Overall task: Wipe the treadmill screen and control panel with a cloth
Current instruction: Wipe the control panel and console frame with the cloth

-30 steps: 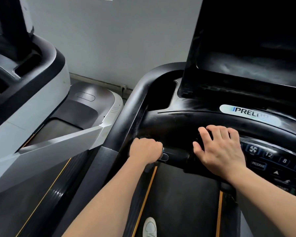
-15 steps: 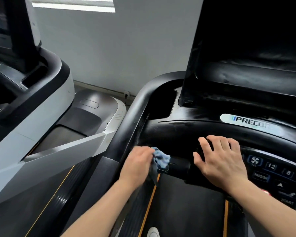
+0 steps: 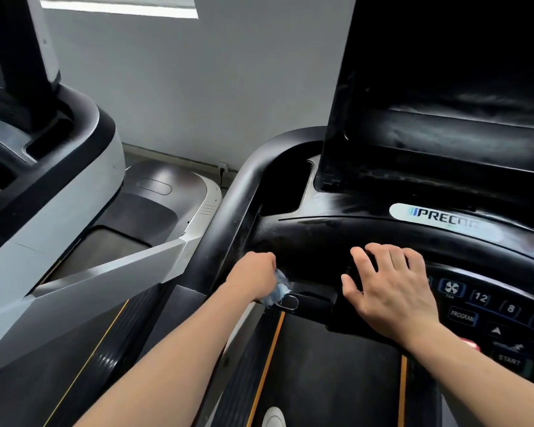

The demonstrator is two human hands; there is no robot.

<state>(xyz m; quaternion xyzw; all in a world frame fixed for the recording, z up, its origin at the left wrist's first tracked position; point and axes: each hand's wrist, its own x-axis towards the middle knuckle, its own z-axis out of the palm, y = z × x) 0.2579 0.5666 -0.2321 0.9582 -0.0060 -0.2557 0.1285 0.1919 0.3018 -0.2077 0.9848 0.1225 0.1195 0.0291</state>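
Observation:
A black treadmill console fills the right half, with a dark screen (image 3: 450, 75) tilted up above a PRECOR badge. Below it the control panel (image 3: 487, 306) shows fan, number, PROGRAM and START buttons. My left hand (image 3: 253, 278) grips a small blue cloth (image 3: 278, 289) against the left end of the black crossbar, by the side handrail (image 3: 228, 217). Most of the cloth is hidden under the fingers. My right hand (image 3: 386, 288) rests flat on the crossbar at the panel's left edge, fingers spread and relaxed.
A second treadmill (image 3: 59, 186), grey and black, stands close on the left. A grey wall (image 3: 198, 87) rises behind both machines. The running belt (image 3: 330, 374) with orange side lines lies below my arms, a white shoe tip (image 3: 273, 419) at the bottom edge.
My left hand with the cloth has shifted slightly along the crossbar's left end; the cloth, unseen a second ago, now shows under the fingers. My right hand stays put. The view has tilted up a little.

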